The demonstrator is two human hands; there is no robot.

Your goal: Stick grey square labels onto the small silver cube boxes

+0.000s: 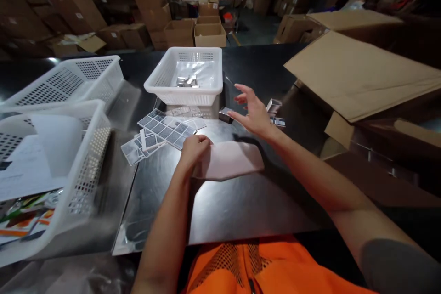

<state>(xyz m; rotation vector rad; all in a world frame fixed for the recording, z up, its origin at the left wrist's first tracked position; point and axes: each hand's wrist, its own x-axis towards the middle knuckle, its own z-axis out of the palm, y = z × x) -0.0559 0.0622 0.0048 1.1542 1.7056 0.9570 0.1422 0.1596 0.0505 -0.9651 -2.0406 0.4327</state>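
Observation:
My left hand (195,150) is closed at the left end of a pale pinkish sheet or flat pouch (236,161), pinching its edge. That piece hangs just above the shiny metal tabletop (237,211). With fingers spread and nothing visibly held, my right hand (254,114) hovers to the upper right of it. Just left of the right thumb lies a small dark, shiny box (226,114). Beyond that wrist sit a small silvery box (274,105) and another small piece (277,121). Sheets of grey square labels (165,128) overlap left of my left hand.
A white basket (186,98) with small silvery pieces and clear plastic stands behind the sheets. Two more white baskets (87,170) line the left, the nearer holding papers and colourful packets. An opened cardboard box (361,73) takes up the right side. Stacked cartons (148,9) fill the background.

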